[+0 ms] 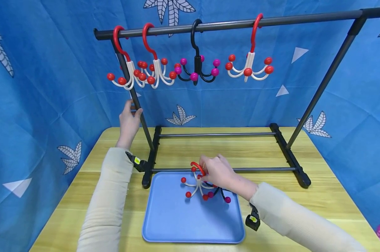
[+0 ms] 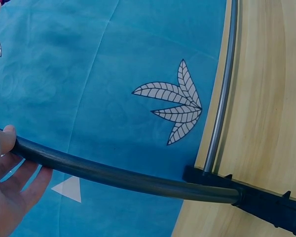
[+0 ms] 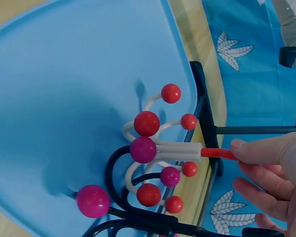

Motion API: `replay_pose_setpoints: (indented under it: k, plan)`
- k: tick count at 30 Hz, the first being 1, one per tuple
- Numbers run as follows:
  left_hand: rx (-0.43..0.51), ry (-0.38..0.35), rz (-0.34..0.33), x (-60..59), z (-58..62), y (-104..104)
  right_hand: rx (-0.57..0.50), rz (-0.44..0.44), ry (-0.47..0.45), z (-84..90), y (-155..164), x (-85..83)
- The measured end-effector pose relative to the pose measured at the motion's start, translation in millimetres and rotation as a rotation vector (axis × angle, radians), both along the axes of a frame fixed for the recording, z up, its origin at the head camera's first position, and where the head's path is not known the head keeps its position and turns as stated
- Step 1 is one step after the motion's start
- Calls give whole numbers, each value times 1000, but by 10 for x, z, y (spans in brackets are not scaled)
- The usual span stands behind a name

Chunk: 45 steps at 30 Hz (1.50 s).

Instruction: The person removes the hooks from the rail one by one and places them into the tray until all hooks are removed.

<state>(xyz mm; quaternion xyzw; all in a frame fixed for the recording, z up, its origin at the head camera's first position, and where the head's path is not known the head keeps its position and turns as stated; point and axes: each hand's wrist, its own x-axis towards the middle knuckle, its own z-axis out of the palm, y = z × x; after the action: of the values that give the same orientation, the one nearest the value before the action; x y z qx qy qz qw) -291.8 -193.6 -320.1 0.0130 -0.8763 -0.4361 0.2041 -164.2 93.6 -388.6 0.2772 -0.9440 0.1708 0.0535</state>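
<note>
Observing, nearest and just short of the right hand point(image 1: 217, 171), a blue tray point(image 1: 177, 225). Finding a loose black hanger point(image 3: 148, 217) directly beneath that hand, partly hidden by it in the head view.

With the right hand, pinching the red hook point(image 3: 219, 153) of a white hanger point(image 3: 182, 147) between thumb and fingers, the lower fingers loosely bent and apart. Holding the long axis roughly upright: hook uppermost, arms spreading below the hand and slightly to its left. Overlapping the loose black hanger in view; not showing clearly any contact with it or the tray.

Judging the deciding relation to be white hanger to bar point(image 1: 227, 25): running crosswise, above and beyond both hands, well apart from the hook.

Farther off, left of and beyond the right hand, gripping the rack post point(image 2: 123, 180) with the left hand point(image 1: 129, 122), thumb on one side, slightly spread fingers on the other. Rating the right hand nearer to the white hanger, the left well apart.

Farthest, hanging from the bar: above the left hand, an end hanger point(image 1: 131, 70) and a second hanger point(image 1: 157, 68), both white; above the right hand, a hung black hanger point(image 1: 197, 65); farther right, another white one point(image 1: 249, 63).
</note>
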Motion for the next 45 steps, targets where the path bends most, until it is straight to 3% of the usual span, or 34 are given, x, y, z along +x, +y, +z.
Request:
replay_pose_setpoints:
  k: [6, 10, 14, 21, 26, 36, 45]
  plan:
    - [-5, 7, -1, 2, 20, -11, 65, -9, 9, 4, 16, 45]
    - [-1, 8, -4, 11, 17, -16, 36, 4, -12, 112, 74, 37]
    - [-4, 12, -3, 19, 18, -20, -54, 11, 33, 382, 182, -35]
    - [-7, 26, 3, 16, 36, -29, -245, -16, 315, 1008, 440, -232]
    - [-5, 25, -1, 11, 44, -32, -393, -8, 455, 1405, 609, -385]
    - [-1, 20, -3, 16, -12, -13, -584, -164, 637, 1917, 742, -534]
    - [4, 16, -5, 14, -17, 6, -610, -426, 583, 2238, 763, -768]
